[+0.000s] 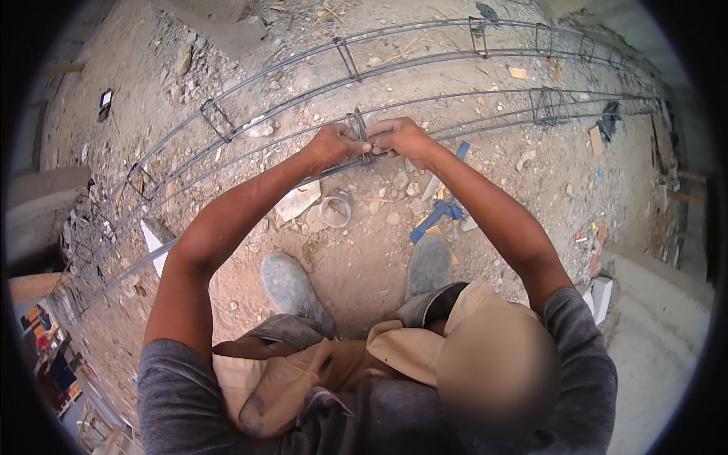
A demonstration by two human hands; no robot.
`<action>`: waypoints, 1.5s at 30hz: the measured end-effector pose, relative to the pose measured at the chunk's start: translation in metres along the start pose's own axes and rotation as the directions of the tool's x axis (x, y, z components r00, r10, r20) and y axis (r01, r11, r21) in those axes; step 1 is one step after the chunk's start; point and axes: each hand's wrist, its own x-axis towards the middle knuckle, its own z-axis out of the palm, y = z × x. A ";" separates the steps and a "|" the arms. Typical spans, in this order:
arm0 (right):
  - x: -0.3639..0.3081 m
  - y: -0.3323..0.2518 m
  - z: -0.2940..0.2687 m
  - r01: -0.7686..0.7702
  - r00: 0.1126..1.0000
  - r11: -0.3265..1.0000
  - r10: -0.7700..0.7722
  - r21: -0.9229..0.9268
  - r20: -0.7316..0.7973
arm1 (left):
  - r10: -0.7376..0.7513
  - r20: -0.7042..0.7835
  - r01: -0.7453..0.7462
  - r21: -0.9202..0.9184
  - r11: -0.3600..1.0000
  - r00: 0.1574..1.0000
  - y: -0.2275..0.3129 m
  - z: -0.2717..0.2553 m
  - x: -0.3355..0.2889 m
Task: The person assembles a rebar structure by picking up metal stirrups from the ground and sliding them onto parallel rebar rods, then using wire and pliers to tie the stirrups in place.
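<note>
Both arms reach forward to a small bunch of square steel stirrups (358, 121) around the long rebar rods (292, 133) of a cage low over the dirt. My left hand (334, 145) is closed on the stirrups from the left, thumb and fingers pressed together. Close against it on the right, my right hand (403, 141) has its fingers bent in a pinch at the same bunch. Whatever is between those right fingertips is too small to make out. Another cluster of stirrups (547, 106) hangs on the rods farther right.
A second rebar cage (349, 61) with spaced stirrups curves across beyond. Rubble and stones cover the ground. Near my shoes (292, 284) lie a clear plastic ring (334, 211), a flat pale stone piece (298, 200) and blue strips (440, 216). A concrete edge (652, 303) stands right.
</note>
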 end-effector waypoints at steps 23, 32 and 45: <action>0.004 -0.006 0.028 0.248 0.920 0.684 -0.388 -0.686 -0.054 | -0.156 0.046 0.162 -0.255 0.953 0.987 -0.006 -0.008 -0.020; 0.012 0.007 0.034 0.300 0.941 0.639 -0.318 -0.709 0.111 | -0.212 -0.032 0.176 -0.443 0.879 0.977 -0.008 -0.008 -0.032; -0.004 -0.001 0.001 0.126 0.970 0.736 -0.231 -0.665 -0.072 | -0.239 -0.109 0.175 -0.412 0.894 0.965 -0.034 -0.030 -0.055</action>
